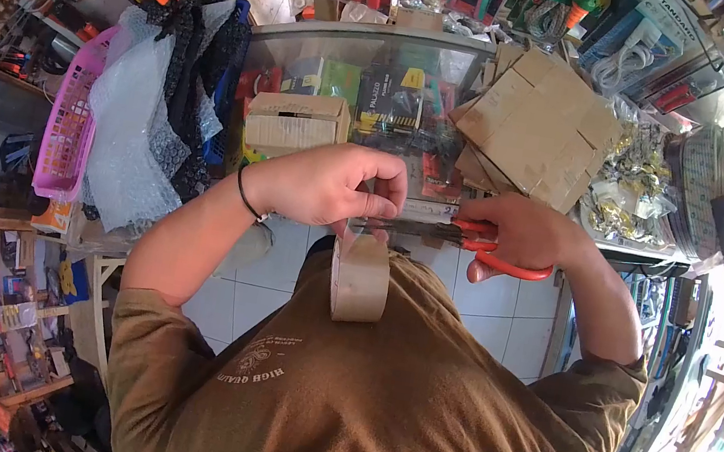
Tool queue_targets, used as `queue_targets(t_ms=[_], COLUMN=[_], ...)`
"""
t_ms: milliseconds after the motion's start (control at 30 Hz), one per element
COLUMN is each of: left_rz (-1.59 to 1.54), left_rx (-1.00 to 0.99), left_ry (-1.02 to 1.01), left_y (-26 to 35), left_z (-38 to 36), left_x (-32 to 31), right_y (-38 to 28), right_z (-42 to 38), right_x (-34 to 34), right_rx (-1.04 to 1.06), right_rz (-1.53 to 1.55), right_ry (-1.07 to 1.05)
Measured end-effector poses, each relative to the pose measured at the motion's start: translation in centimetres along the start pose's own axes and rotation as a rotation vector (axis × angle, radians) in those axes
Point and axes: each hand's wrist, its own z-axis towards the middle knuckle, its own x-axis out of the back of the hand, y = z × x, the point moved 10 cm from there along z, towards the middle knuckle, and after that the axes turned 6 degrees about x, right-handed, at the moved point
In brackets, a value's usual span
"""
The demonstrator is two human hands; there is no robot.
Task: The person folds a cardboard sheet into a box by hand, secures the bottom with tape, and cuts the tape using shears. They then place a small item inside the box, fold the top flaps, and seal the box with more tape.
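Observation:
My left hand [322,183] is closed in a pinch on the end strip of a wide roll of packing tape [360,287]. The roll hangs below the fingers, in front of my shirt. In my right hand [524,236] is a pair of scissors [506,266] with orange-red handles, fingers through the loops. Their dark blades point left and overlap the tape strip just under my left fingertips. A small closed cardboard box [297,127] sits on the glass counter [333,42] beyond my left hand.
Flattened cardboard [541,122] is stacked on the counter's right side, beside bagged gold-coloured metal parts [637,169]. Bubble wrap [133,126] drapes over a pink basket [69,121] on the left. Packaged tools line the back, and shelves of goods stand on both sides.

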Motion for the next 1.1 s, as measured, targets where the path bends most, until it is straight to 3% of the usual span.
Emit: queue_targets(t_ms=[533,600,1100], left_rz=[-0.019,0.033,-0.083], left_rx=[0.004,-0.036,0.036], left_ry=[0.028,0.029,0.026], left_y=[0.1,0.4,-0.7], left_z=[-0.6,-0.7,-0.3], left_x=[-0.3,-0.3,-0.6], right_y=[-0.5,-1.1,-1.1], right_z=[0.1,0.1,0.0], right_x=[-0.8,-0.3,0.2], right_rx=[-0.018,0.043,0.039], right_rz=[-0.082,-0.043,-0.052], right_ry=[-0.084,0.005,0.06])
